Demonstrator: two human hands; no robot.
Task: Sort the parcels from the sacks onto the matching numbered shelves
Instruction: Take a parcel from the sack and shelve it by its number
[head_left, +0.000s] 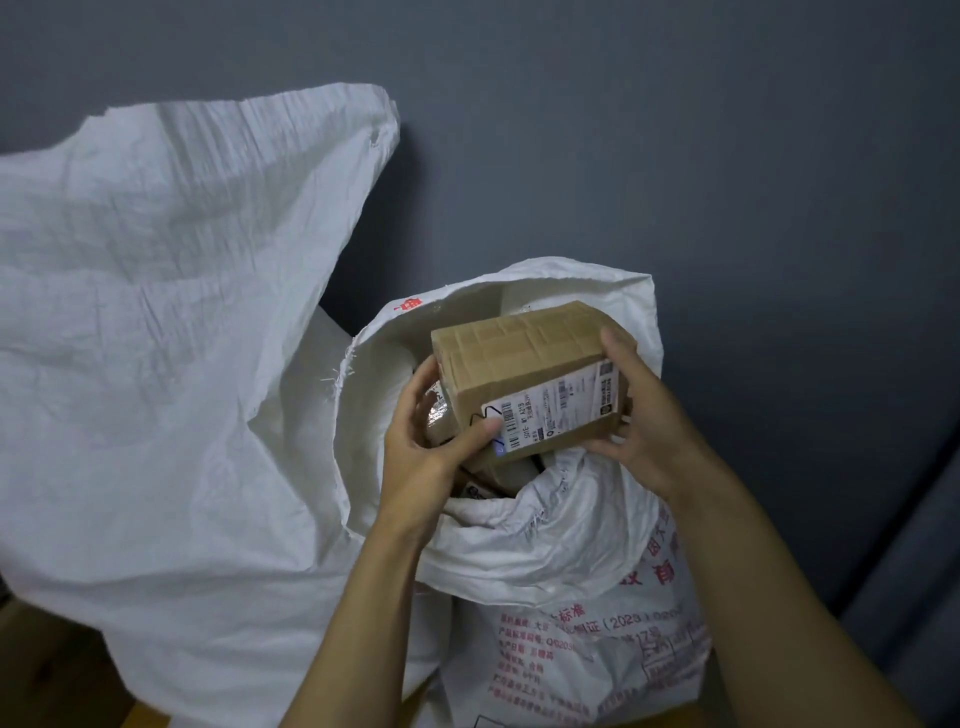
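Observation:
A taped brown cardboard parcel with a white shipping label on its near face hangs above the mouth of an open white woven sack with red printing. My left hand grips the parcel's lower left corner, thumb on the label. My right hand holds its right end, fingers curled round the edge. More brown parcels lie inside the sack, mostly hidden under the held one and my hands.
A larger, full white woven sack leans against the dark grey wall to the left. A strip of wooden floor shows at the bottom left. No shelves are in view.

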